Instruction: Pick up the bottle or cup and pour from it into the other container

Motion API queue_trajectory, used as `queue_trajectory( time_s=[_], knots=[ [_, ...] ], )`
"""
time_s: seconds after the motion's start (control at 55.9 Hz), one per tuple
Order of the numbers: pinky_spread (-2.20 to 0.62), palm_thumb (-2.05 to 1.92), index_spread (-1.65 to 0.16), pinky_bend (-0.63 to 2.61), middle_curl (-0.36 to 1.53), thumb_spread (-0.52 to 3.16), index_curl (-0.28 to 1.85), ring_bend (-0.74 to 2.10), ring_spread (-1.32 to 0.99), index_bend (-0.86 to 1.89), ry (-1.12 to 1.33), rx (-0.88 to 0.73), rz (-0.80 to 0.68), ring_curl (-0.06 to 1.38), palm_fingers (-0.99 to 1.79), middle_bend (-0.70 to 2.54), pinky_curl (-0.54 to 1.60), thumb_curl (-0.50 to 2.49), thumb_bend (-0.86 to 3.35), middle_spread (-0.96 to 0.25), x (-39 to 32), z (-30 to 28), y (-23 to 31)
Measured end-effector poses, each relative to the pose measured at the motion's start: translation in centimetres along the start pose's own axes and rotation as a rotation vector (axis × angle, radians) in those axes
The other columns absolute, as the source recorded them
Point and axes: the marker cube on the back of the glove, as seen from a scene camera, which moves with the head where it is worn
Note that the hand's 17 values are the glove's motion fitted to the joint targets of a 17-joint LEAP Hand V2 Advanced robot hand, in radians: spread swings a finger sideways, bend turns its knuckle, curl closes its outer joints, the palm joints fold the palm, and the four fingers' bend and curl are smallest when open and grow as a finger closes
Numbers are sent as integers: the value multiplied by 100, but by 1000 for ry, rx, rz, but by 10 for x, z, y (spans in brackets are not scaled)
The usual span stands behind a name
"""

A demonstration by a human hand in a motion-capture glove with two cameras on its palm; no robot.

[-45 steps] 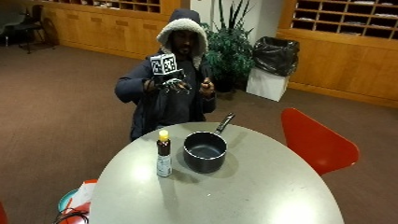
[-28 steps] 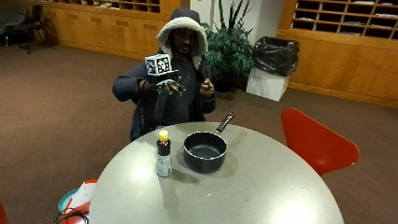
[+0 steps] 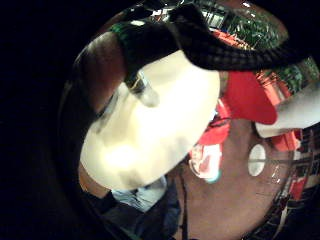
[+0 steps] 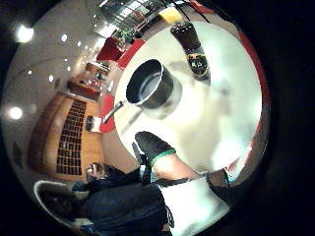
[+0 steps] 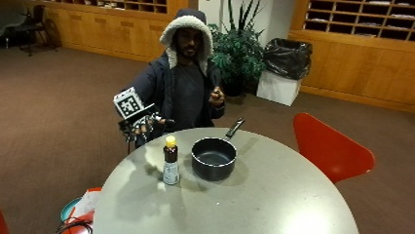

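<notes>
A dark sauce bottle with a yellow cap stands upright on the round grey table, left of a dark saucepan whose handle points to the far edge. My gloved right hand hangs in the air just beyond the table's far left edge, behind the bottle, with its fingers spread and nothing in them. The thumb side palm view looks down on the saucepan and the bottle, with a gloved fingertip over the table edge. The person's bare hand is raised at chest height.
A red chair stands at the table's right side. On the floor by the near left edge lie a red and teal object and cables. Behind the person are a plant and a bin with a black bag.
My gloved hand has come down from chest height and moved left, toward the table's far left edge behind the bottle. Bottle and saucepan have not moved.
</notes>
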Motion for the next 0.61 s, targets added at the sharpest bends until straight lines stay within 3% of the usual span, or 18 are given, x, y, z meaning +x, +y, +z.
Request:
queue_trajectory(
  time_s=[0.072,0.143,0.268,0.447,0.608],
  knots=[
    [37,36,-34,43,30,88,24,19,21,11,-53,23,38,19,36,28,33,31,-3,4,13,16,-27],
    [37,37,-33,45,31,87,23,20,22,11,-110,229,-57,20,35,28,34,32,-3,5,27,39,-72],
    [37,40,-31,48,32,85,22,20,22,11,-260,-81,125,21,33,29,35,33,-3,6,25,65,-85],
    [36,50,-28,50,33,83,21,23,22,11,-573,-70,88,23,38,31,36,36,-2,5,15,97,-121],
    [29,78,-29,37,36,77,21,43,9,13,-842,-35,85,29,78,40,32,41,5,-8,3,117,-150]
  ],
)
